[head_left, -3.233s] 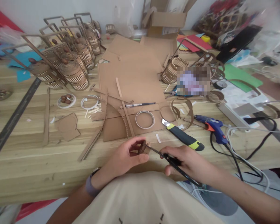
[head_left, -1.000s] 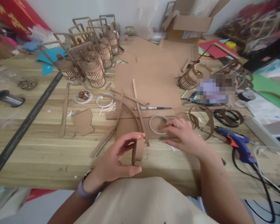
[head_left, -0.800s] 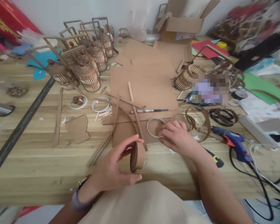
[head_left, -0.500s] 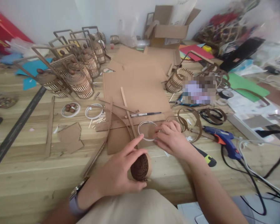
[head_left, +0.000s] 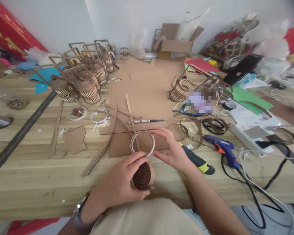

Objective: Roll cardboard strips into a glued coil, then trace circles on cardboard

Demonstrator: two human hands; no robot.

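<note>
My left hand (head_left: 121,179) curves around a coiled brown corrugated cardboard roll (head_left: 141,177) close to my body, its thumb and fingers on either side. The tips of its index and middle fingers also reach the lower edge of a white ring (head_left: 132,145), which looks like a nearly used-up tape roll. My right hand (head_left: 172,150) grips this ring at its right side between thumb and fingers, so the ring tilts up above the coil. Behind the ring lie thin cardboard strips (head_left: 128,104) and a pen (head_left: 148,121) on a cardboard sheet (head_left: 144,89).
Several small lidded baskets with handles (head_left: 88,89) stand at the back left. At right are a blue glue gun (head_left: 221,148) with its cable, a yellow-black handled tool (head_left: 197,160) and a power strip (head_left: 250,137). Two more white rings (head_left: 99,116) lie left of centre, one around brown beads (head_left: 77,111).
My right hand has lifted the white ring off the cardboard and brought it nearer, tilted upright, above the coil. My left fingertips have met its edge. The camera view has shifted slightly.
</note>
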